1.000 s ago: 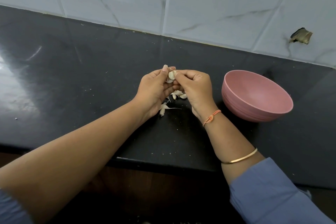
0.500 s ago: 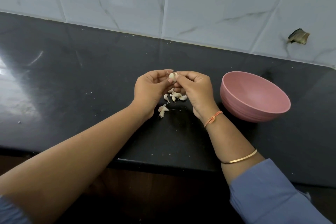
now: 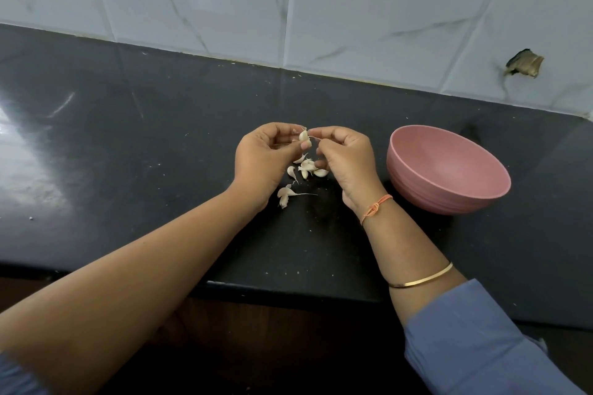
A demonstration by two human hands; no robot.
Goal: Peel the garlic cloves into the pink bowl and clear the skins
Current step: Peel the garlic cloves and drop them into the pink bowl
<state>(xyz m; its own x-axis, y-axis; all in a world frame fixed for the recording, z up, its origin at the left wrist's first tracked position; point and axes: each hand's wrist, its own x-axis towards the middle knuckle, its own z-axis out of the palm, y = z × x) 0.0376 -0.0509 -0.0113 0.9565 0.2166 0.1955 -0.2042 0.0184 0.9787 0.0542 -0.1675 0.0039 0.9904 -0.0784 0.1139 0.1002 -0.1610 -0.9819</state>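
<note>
**Skin starts to lift from the garlic clove**

At the centre of the frame, 2 bare hands meet above a black countertop. The left hand pinches 1 small garlic clove between thumb and fingertips. The right hand has its fingers curled, and thumb and forefinger nip a thin strip of skin that runs from the clove.

Half a second ago both sets of fingertips were pressed together on the clove. Now the right hand has drawn slightly to the right, a small gap has opened, and the strip is stretched across it. The peel appears to have begun to come away, though the clove still looks partly covered.

Just below the hands, a small heap of cloves and skins lies on the countertop, with 1 loose skin piece a little lower in the frame. The pink bowl stands right of centre, near the right hand but apart from it. No clove shows in the visible part of its inside, so most of the task seems to lie ahead.
</note>
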